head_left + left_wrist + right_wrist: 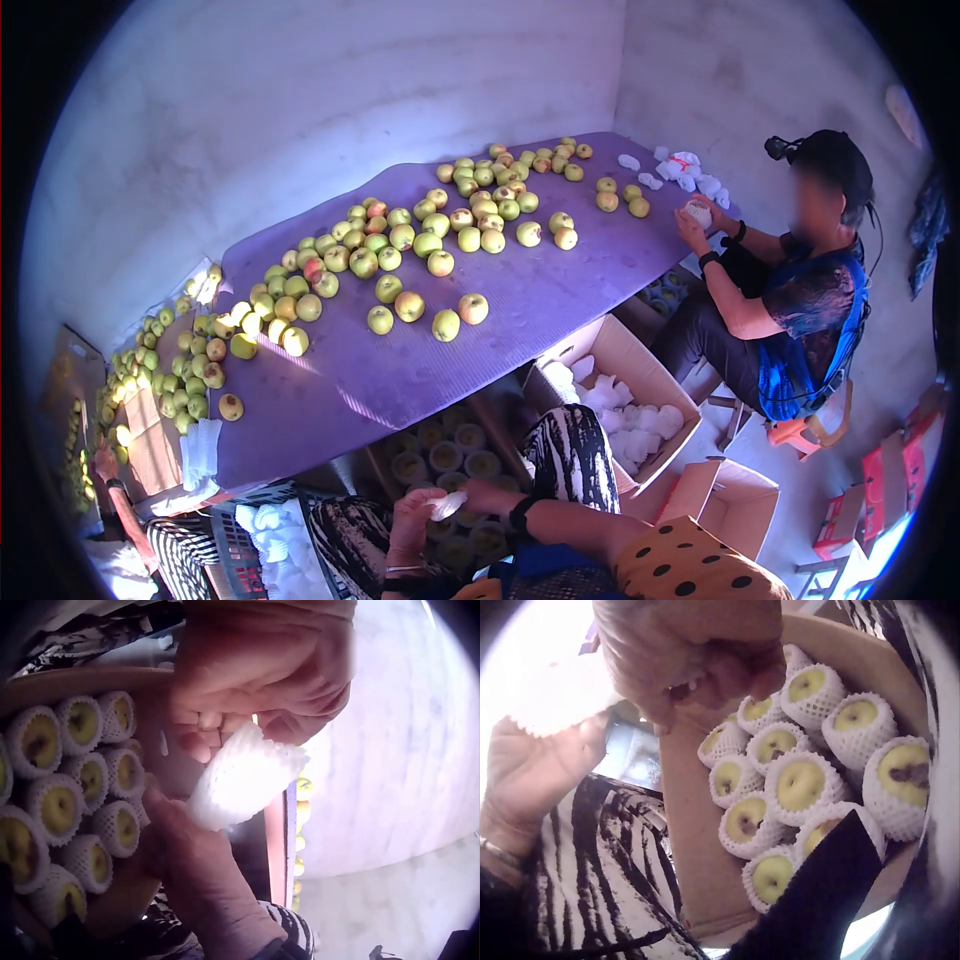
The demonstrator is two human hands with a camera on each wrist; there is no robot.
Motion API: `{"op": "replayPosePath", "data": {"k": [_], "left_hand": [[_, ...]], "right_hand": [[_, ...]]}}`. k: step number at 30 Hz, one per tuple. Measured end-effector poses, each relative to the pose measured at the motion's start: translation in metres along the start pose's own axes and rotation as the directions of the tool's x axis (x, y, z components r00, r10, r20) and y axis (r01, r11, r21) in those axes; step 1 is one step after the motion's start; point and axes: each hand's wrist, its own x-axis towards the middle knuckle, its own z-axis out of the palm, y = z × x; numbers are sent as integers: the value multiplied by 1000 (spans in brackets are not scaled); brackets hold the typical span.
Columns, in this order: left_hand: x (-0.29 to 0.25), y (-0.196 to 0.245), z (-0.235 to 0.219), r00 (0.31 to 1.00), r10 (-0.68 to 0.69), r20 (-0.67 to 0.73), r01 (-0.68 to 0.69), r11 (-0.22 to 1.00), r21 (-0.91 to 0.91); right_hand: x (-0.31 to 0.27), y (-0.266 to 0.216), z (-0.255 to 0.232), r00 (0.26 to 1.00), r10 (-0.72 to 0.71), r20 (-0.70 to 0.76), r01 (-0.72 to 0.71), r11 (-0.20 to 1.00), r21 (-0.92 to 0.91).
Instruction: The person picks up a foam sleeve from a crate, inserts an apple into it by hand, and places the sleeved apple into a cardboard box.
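A white foam net sleeve [244, 780] is held between my two hands, over a cardboard box [686, 877] of apples in foam nets. My left hand [408, 525] grips the sleeve from the left, its fingers curled at one edge in the left wrist view. From the other side my right hand [490, 498] pinches the sleeve's edge, fingers bent; part of its grip is hidden behind the foam. Netted apples [801, 786] sit in rows in the box, just below my right hand in the right wrist view. Glare washes out the sleeve [555, 697] there.
Loose apples [428, 243] spread across the purple-covered table [380, 385] ahead. A crate [235, 545] of foam nets stands at left, an open box [660, 380] of white foam at right. One person [800, 270] sits at right; another's arm [125, 510] reaches in at left.
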Motion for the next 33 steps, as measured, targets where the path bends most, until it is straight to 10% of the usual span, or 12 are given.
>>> {"op": "replayPosePath", "data": {"k": [9, 18, 24, 33], "left_hand": [[4, -6, 4, 989, 55, -141, 6, 916, 400], [2, -10, 0, 948, -31, -317, 102, 972, 211], [-6, 26, 34, 992, 30, -123, -44, 993, -111], [-3, 5, 19, 987, 150, -48, -143, 981, 127]], "right_hand": [[-10, -6, -10, 1000, -20, 15, 21, 999, -36], [-13, -10, -13, 999, 23, 48, -31, 985, 171], [-13, -10, -16, 998, 44, 35, -52, 969, 243], [-19, -15, -18, 988, 31, 151, -59, 981, 187]]}}
